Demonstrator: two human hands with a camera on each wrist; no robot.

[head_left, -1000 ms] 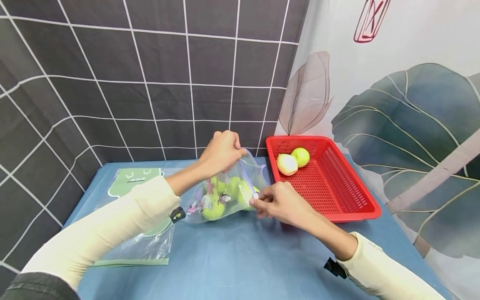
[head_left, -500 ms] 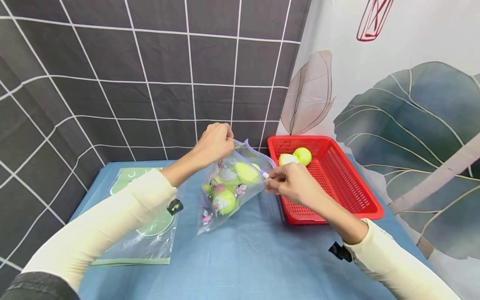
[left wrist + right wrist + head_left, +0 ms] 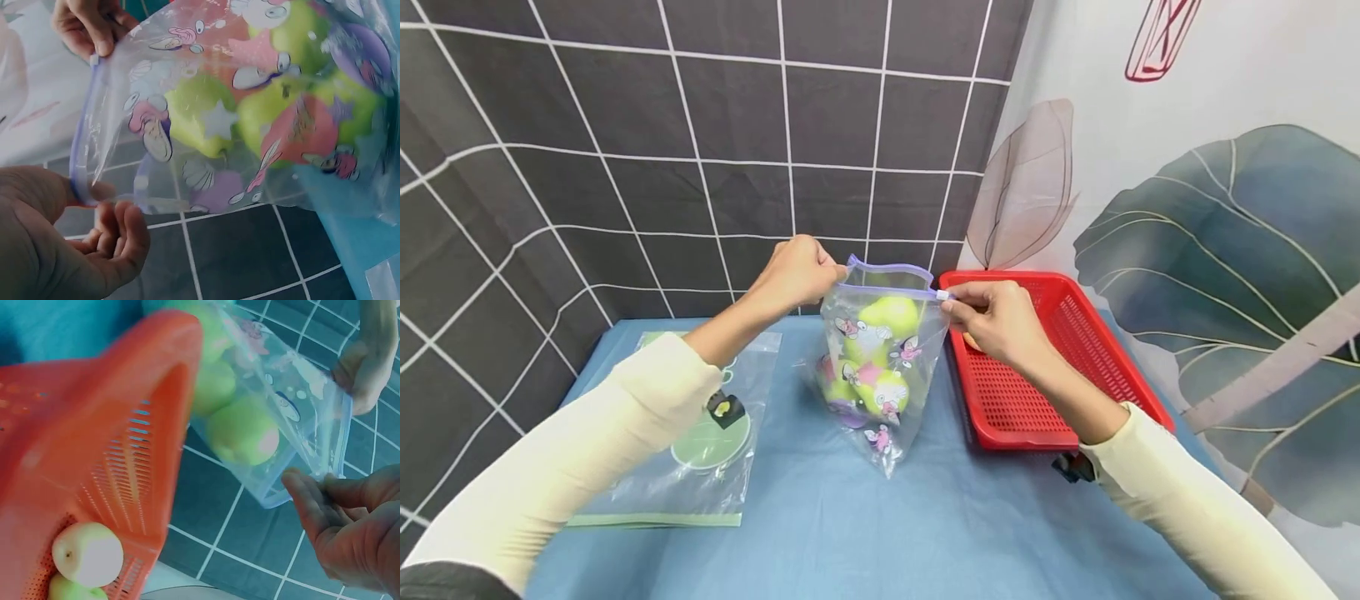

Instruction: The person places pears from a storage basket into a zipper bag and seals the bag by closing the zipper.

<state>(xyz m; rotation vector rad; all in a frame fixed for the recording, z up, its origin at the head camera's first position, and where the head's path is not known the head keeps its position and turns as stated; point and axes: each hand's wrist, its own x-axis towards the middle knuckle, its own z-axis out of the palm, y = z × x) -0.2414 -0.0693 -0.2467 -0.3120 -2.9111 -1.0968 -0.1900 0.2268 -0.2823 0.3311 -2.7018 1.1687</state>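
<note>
A clear zip bag [image 3: 910,425] with a purple rim and pink cartoon prints hangs upright over the table, its mouth at the top. Several rounded yellow-green fruits [image 3: 891,315] show through the plastic. My left hand [image 3: 797,271] pinches the top left corner of the bag, thumb and fingers meeting at the purple strip in the left wrist view. At the other end, my right hand [image 3: 996,317] pinches the rim by the small white slider [image 3: 943,295]. In the right wrist view the bag's mouth [image 3: 340,447] is stretched between both hands.
A red perforated basket [image 3: 1075,433] stands close on the right; the right wrist view shows a pale fruit [image 3: 87,553] and a green one [image 3: 75,589] in it. A flat clear bag with green print [image 3: 711,446] lies left on the blue cloth [image 3: 850,542]. A dark tiled backdrop [image 3: 730,108] rises behind.
The bag has swung from tilted to hanging upright, facing the camera. My left hand has moved left and slightly up; my right hand has risen to the right with the rim.
</note>
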